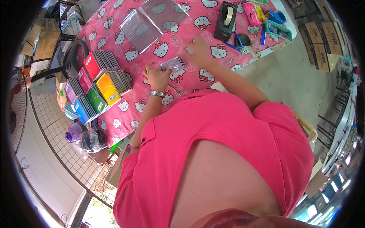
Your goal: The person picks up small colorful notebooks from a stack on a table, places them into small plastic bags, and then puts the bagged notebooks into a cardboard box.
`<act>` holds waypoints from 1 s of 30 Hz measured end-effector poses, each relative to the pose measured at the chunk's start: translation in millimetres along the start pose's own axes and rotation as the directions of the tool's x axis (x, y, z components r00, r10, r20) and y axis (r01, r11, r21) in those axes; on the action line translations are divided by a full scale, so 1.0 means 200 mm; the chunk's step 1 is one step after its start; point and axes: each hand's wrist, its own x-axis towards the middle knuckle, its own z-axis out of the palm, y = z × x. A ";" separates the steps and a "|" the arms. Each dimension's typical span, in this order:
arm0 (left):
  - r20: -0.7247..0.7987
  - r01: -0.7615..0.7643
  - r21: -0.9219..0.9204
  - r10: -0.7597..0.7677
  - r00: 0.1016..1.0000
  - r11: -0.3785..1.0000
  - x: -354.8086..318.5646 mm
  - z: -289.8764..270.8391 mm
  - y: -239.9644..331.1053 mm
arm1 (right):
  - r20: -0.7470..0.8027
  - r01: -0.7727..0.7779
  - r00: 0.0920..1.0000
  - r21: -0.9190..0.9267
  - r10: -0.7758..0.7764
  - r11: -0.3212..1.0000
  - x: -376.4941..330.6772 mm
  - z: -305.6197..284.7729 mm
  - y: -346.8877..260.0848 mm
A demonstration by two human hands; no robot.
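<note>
My left hand [156, 77], with a metal watch at its wrist, pinches the near left end of a small flat packet [173, 65]. The packet is in shiny clear plastic, with dark marks along its right edge; what is inside cannot be made out. To its upper right is my right hand [197, 52], apart from the packet and above the tablecloth. Its fingers are smeared, so their closure is unclear. Clear plastic sleeves [141, 31] lie flat beyond both hands.
A pink patterned tablecloth [131, 53] covers the table. Stacks of colourful spiral notebooks [108, 88] stand at left. Far right hold a black tape dispenser [226, 22], blue-handled scissors [238, 42], a pink bottle [251, 14] and a green tray [278, 30]. A fan [17, 110] stands left.
</note>
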 end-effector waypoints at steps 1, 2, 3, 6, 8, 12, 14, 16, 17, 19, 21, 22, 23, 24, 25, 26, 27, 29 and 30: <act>0.012 -0.024 0.026 0.023 1.000 0.999 0.01 -0.02 -0.02 | -0.184 -0.206 0.954 0.169 0.236 0.964 0.04 -0.07 0.04; 0.029 -0.050 0.050 0.048 0.998 0.997 0.02 -0.03 -0.05 | -0.346 -0.312 0.820 0.398 0.456 0.863 0.09 -0.15 0.09; 0.135 -0.077 0.007 0.075 0.988 0.997 0.05 -0.03 -0.04 | -0.378 -0.492 0.764 0.184 0.523 0.851 0.04 -0.23 0.35; 0.326 -0.084 -0.128 0.122 0.938 0.988 0.15 -0.03 -0.02 | -0.172 -0.804 0.569 0.089 0.804 0.588 -0.04 -0.37 0.71; 0.298 -0.021 -0.229 0.090 0.950 0.973 0.15 -0.07 -0.02 | 0.078 -0.796 0.408 0.518 0.910 0.313 -0.01 -0.37 0.71; 0.356 -0.082 -0.304 0.193 0.914 0.949 0.19 -0.06 -0.11 | 0.076 -0.583 0.504 0.764 0.860 0.275 -0.10 -0.32 0.58; 0.334 -0.040 -0.383 0.178 0.926 0.923 0.16 -0.05 -0.16 | 0.120 -0.521 0.524 0.828 0.843 0.206 -0.21 -0.26 0.50; 0.328 0.017 -0.440 0.143 0.934 0.898 0.14 -0.05 -0.18 | 0.300 -0.461 0.420 0.883 0.856 -0.083 -0.33 -0.19 0.42; 0.332 0.049 -0.466 0.123 0.935 0.884 0.13 -0.04 -0.16 | 0.423 -0.437 0.447 0.872 0.788 -0.220 -0.36 -0.16 0.46; 0.341 0.094 -0.548 0.120 0.932 0.831 0.14 -0.01 -0.10 | 0.616 -0.393 0.508 0.788 0.602 -0.474 -0.35 -0.12 0.61; 0.343 0.156 -0.629 0.092 0.935 0.761 0.12 0.02 -0.13 | 0.772 -0.703 0.492 0.625 0.403 -0.338 -0.12 -0.02 0.44; 0.337 0.186 -0.633 0.051 0.940 0.752 0.10 0.03 -0.17 | 0.805 -0.802 0.519 0.575 0.289 -0.162 0.07 0.01 0.22; 0.336 0.207 -0.641 0.029 0.941 0.739 0.08 0.05 -0.19 | 0.827 -0.834 0.545 0.521 0.133 0.179 0.23 0.00 0.07; 0.339 0.220 -0.651 0.019 0.941 0.726 0.08 0.07 -0.19 | 0.852 -0.733 0.523 0.461 -0.018 0.500 0.37 0.00 -0.06; 0.324 0.216 -0.654 0.010 0.946 0.725 0.08 0.08 -0.19 | 0.860 -0.448 0.478 0.415 -0.180 0.792 0.48 0.03 -0.14; 0.306 0.208 -0.659 0.005 0.952 0.722 0.08 0.09 -0.19 | 0.874 -0.063 0.375 0.356 -0.308 0.932 0.56 0.08 -0.18; 0.288 0.198 -0.666 0.003 0.958 0.720 0.09 0.09 -0.18 | 0.903 0.052 0.304 0.304 -0.305 0.951 0.61 0.14 -0.16; 0.266 0.178 -0.711 0.025 0.964 0.681 0.07 0.09 -0.19 | 0.948 0.295 0.152 0.227 -0.280 0.928 0.67 0.27 -0.14; 0.257 0.195 -0.748 0.007 0.966 0.635 0.06 0.09 -0.19 | 0.966 0.274 0.088 0.213 -0.245 0.938 0.68 0.31 -0.12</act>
